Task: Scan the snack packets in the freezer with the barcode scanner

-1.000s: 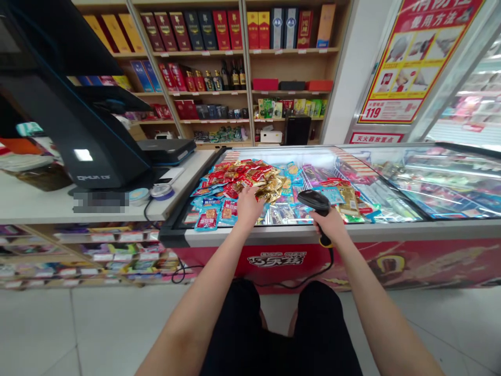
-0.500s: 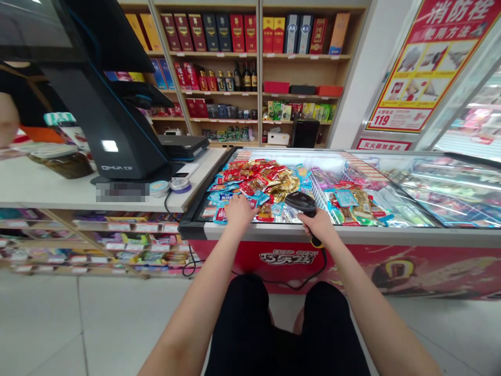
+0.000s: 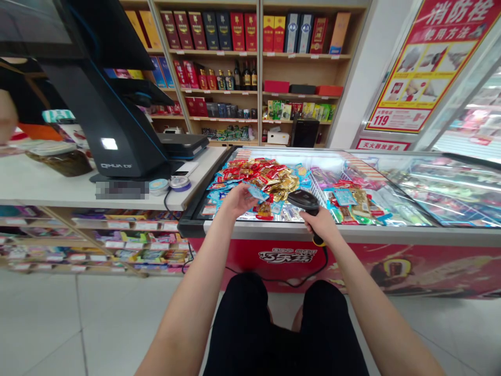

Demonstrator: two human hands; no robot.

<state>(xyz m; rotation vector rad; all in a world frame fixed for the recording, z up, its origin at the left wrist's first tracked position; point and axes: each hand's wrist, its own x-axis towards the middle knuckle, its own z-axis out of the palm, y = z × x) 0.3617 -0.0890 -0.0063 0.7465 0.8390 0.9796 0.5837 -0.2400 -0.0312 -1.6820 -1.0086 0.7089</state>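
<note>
My left hand (image 3: 238,201) pinches a small light-blue snack packet (image 3: 259,194) by its edge, just above the glass lid of the chest freezer (image 3: 250,228). A heap of red, gold and blue snack packets (image 3: 260,175) lies on the lid right behind that hand. Wrapped round the handle of a black barcode scanner (image 3: 304,200) is my right hand (image 3: 321,223). The scanner's head points left, a short way from the blue packet. A smaller pile of packets (image 3: 358,202) rests on the glass to the right of the scanner.
On the left, a white counter (image 3: 39,185) bears a black checkout terminal (image 3: 117,141), a jar (image 3: 64,159) and tape rolls (image 3: 180,184). The scanner's cable (image 3: 289,284) loops down the freezer front. A person's arm (image 3: 7,117) shows at the far left. Shelves of boxes (image 3: 223,31) stand behind.
My left hand has lifted the light-blue packet off the pile and turned it toward the scanner. The right hand with the scanner has barely moved.
</note>
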